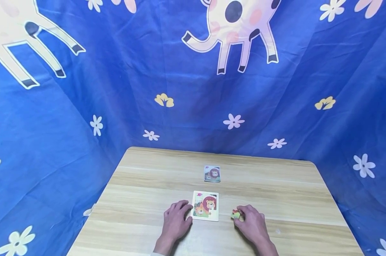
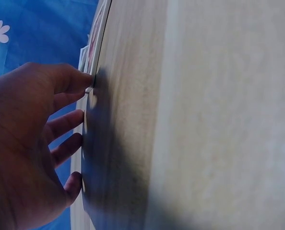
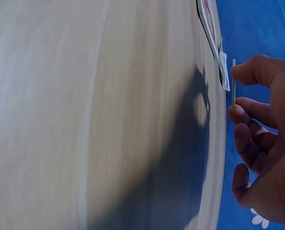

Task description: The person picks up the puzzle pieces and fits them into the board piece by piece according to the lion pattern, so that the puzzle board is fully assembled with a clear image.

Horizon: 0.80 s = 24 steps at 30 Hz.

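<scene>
A square lion puzzle board lies on the table, most of its picture filled in, with a bare cream patch at its lower right. My left hand rests beside it, thumb and forefinger touching its left edge. From the left wrist view, the other fingers of the left hand are spread and loosely bent by the tabletop. To the right of the board, my right hand pinches a green and red puzzle piece between thumb and fingers. The piece shows edge-on, above the table, in the right wrist view.
A small picture card with the same lion lies behind the board. The wooden table ends at a blue patterned cloth, which hangs at the back and both sides.
</scene>
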Each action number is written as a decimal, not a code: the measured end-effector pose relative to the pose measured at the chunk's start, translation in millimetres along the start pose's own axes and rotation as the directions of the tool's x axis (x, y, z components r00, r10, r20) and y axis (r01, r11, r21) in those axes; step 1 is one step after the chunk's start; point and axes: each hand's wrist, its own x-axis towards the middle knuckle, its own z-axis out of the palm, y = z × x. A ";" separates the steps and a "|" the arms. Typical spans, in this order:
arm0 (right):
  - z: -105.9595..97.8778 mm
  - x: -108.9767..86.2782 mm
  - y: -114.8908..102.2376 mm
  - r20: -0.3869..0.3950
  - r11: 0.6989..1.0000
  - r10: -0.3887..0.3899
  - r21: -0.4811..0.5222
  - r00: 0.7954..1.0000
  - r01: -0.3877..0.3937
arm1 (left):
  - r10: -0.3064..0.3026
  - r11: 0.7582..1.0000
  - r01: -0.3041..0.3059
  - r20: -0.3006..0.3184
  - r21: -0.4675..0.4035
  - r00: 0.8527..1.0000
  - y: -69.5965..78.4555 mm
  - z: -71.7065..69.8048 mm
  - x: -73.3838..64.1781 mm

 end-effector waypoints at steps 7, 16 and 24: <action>10.8 2.6 -17.6 0.023 0.998 -0.059 0.000 0.998 0.059 | -0.003 1.000 0.003 0.001 0.008 1.000 -2.6 2.0 0.0; 20.1 6.0 -33.7 0.018 0.989 -0.145 0.016 0.989 0.145 | -0.004 1.000 0.004 0.004 0.006 1.000 -0.5 1.4 0.8; 25.0 8.0 -39.8 0.002 0.978 -0.209 0.009 0.978 0.209 | -0.008 1.000 0.008 0.013 0.008 1.000 -0.6 1.6 1.7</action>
